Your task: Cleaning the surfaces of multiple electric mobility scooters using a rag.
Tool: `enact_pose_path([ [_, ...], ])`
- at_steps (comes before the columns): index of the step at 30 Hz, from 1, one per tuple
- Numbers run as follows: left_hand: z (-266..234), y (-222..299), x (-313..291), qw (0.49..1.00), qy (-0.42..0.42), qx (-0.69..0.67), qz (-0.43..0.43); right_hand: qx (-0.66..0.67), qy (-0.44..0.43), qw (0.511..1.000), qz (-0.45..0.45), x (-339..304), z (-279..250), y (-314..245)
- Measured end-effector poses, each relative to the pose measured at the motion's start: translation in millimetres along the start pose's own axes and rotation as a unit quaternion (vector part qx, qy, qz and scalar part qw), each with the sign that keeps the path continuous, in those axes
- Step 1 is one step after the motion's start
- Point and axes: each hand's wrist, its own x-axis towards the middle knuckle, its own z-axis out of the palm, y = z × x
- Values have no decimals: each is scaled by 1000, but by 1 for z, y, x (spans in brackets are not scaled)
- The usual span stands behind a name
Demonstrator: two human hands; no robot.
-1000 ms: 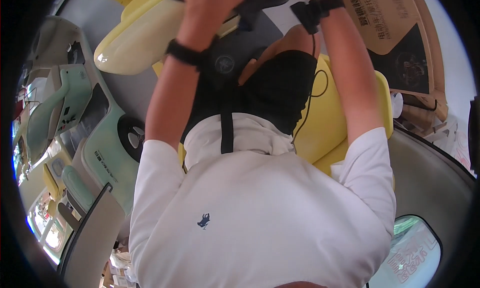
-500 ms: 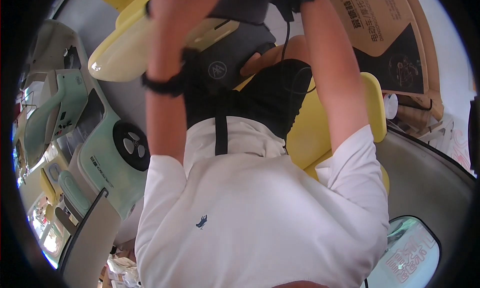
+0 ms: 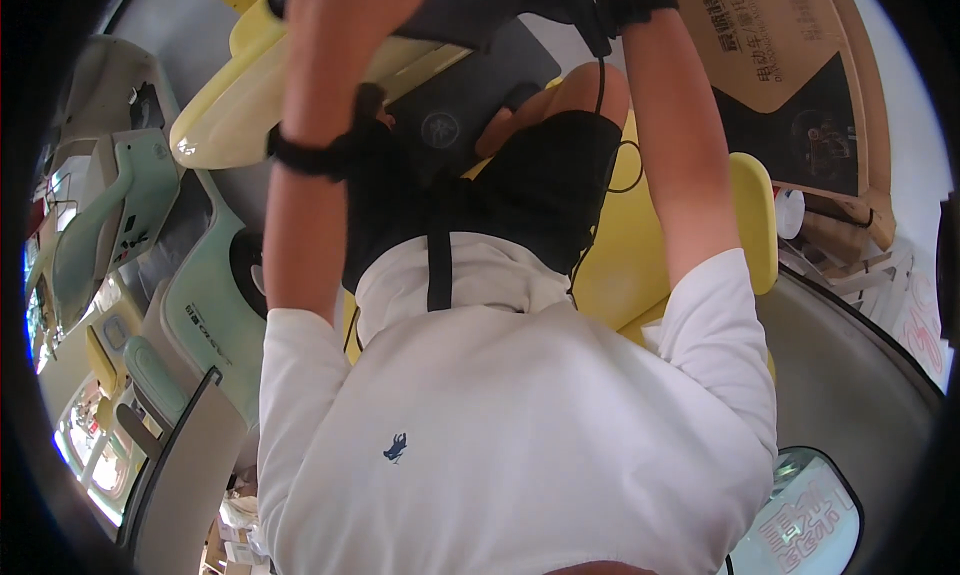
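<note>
My left hand (image 3: pixel 362 3) is at the top edge, its fingers cut off from view. A black band (image 3: pixel 318 158) is round my left wrist. Beside that hand a dark grey panel (image 3: pixel 490 13) spans the gap toward my right arm; whether either hand grips it is hidden. My right forearm (image 3: pixel 680 140) reaches up to the top edge with a black band (image 3: pixel 640 5) at the wrist, and the right hand lies beyond the picture. A black cable (image 3: pixel 601 90) hangs from a small black device (image 3: pixel 592 30) next to that wrist.
I sit astride a yellow seat (image 3: pixel 610 265), with a cream-yellow scooter body (image 3: pixel 240 115) ahead and a dark footboard (image 3: pixel 440 100) between my legs. A pale green scooter (image 3: pixel 205 315) stands at left, a large cardboard box (image 3: pixel 790 45) at far right. Mirrors (image 3: pixel 815 515) flank me.
My left forearm has shifted left, and my right wrist has moved slightly right with the small device and cable. The dark panel between them has shifted a little too.
</note>
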Motion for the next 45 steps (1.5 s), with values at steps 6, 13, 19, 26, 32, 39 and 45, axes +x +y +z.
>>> enact_pose_path([
  [6,50,84,29,993,111,-11,46,-329,-28,935,-127,-3,-34,116],
  [13,69,40,-16,979,187,-72,46,-138,-133,967,170,-22,6,-5],
  [19,37,3,-46,985,114,-130,-5,-297,-123,935,152,-32,7,-83],
  [26,29,-66,-93,960,176,-208,-69,-288,-132,943,105,-43,49,-153],
  [32,54,-132,-113,910,271,-241,-202,-207,-82,974,47,-41,110,-217],
  [39,94,-145,-118,824,398,-367,-167,-174,226,939,-192,-64,182,-253],
  [45,156,-146,-160,806,394,-373,-238,-141,185,938,-257,-115,203,-223],
])
